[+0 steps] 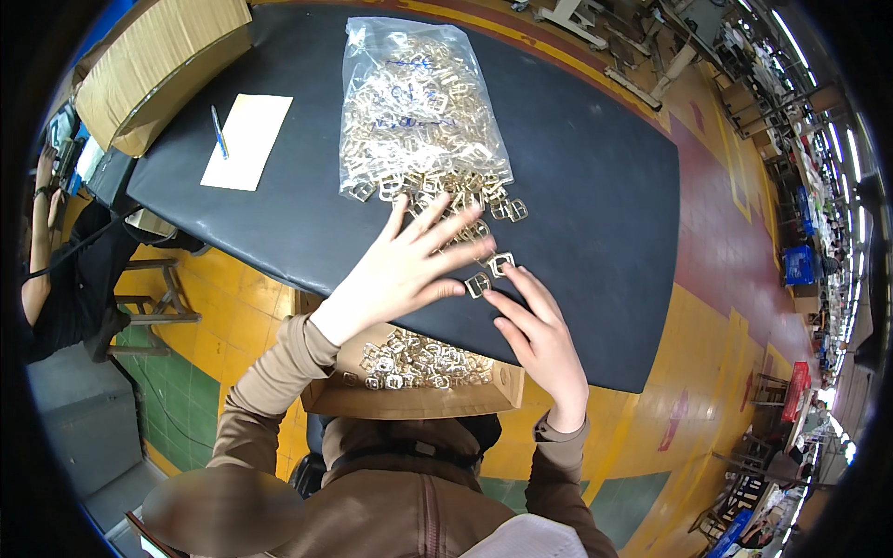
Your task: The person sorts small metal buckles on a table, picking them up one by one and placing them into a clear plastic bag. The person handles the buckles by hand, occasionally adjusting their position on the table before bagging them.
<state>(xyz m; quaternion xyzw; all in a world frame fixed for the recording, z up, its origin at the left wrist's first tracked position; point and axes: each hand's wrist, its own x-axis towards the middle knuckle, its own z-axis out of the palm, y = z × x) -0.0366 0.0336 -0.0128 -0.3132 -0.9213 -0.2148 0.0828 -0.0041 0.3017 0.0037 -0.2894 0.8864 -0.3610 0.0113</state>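
Left hand [409, 260] held over loose buckles [507, 209] at mid tabletop [595, 232], fingers spread; contact cannot be told. Right hand [547, 344] placed at near edge, forefinger and middle finger extended, tips set at 2 metal buckles [478, 285], thumb kept apart, nothing pinched. Clear bag [414, 102] of buckles laid toward far edge, loose ones lying at its mouth. Paper [251, 153] with pen [219, 132] placed near left edge; cardboard piece [158, 74] seen at far left corner. More buckles [409, 358] held in open box [409, 404] below near edge.
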